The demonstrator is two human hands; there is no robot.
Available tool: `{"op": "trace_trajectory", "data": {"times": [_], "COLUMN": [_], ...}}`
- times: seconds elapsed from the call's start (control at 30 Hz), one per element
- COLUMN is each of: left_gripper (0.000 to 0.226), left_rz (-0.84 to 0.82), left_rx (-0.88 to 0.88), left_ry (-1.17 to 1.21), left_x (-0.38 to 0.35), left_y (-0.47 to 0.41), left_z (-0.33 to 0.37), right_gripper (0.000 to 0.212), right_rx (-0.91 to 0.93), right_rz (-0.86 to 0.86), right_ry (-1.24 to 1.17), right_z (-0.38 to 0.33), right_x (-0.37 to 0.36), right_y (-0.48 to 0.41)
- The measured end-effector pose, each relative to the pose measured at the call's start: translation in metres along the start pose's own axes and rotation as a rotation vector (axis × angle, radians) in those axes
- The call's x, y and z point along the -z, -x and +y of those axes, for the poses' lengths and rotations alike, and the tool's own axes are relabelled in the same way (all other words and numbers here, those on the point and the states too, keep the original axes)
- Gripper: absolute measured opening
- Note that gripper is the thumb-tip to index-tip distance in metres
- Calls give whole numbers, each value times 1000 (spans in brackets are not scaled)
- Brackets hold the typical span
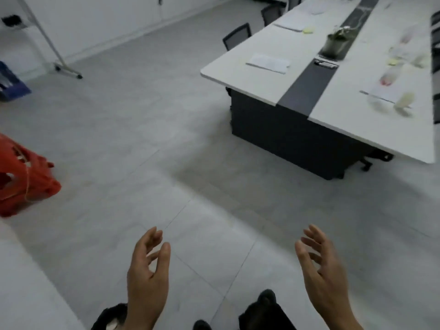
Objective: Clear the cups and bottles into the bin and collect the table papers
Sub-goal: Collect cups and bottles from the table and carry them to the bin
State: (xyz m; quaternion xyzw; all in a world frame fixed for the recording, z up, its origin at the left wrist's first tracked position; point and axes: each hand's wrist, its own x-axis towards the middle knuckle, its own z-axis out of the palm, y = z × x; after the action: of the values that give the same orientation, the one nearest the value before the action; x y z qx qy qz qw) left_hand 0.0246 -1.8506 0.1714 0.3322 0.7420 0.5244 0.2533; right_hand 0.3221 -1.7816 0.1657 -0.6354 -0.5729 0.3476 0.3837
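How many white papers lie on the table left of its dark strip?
3: near paper by the front corner, middle paper beside a yellow note, far paper at the end. Blur may hide others.

The long white desk [250, 77] ahead of me has a dark strip [307, 86] down its middle. Papers [269, 63], a plant pot [334, 45] and blurry cups [404, 101] sit on it.

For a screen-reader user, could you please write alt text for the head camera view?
The left hand and right hand hang open and empty over a grey tiled floor, apart from a long white table carrying papers, blurred cups and bottles and a potted plant. A red object lies on the floor at left.
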Motion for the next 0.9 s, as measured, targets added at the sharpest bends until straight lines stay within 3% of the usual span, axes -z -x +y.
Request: {"op": "trace_trajectory", "data": {"times": [0.2,0.37,0.6,0.9], "left_gripper": [36,34,42,49], "left_rz": [-300,-456,-746,-781], "left_rx": [-158,-191,-279,-226], "left_ry": [-40,-48,-76,-59], "left_x": [-138,-279,-453,-634], "left_y": [18,76,147,160], "left_z": [59,96,175,214], "right_gripper": [50,43,53,67], "right_rx": [-160,-263,-295,-343], "right_rz": [402,563,579,490], "right_ry": [-91,-159,-145,-109], "right_z": [66,140,201,279], "right_x": [131,232,372,484], "right_y": [12,-3,-62,-186]}}
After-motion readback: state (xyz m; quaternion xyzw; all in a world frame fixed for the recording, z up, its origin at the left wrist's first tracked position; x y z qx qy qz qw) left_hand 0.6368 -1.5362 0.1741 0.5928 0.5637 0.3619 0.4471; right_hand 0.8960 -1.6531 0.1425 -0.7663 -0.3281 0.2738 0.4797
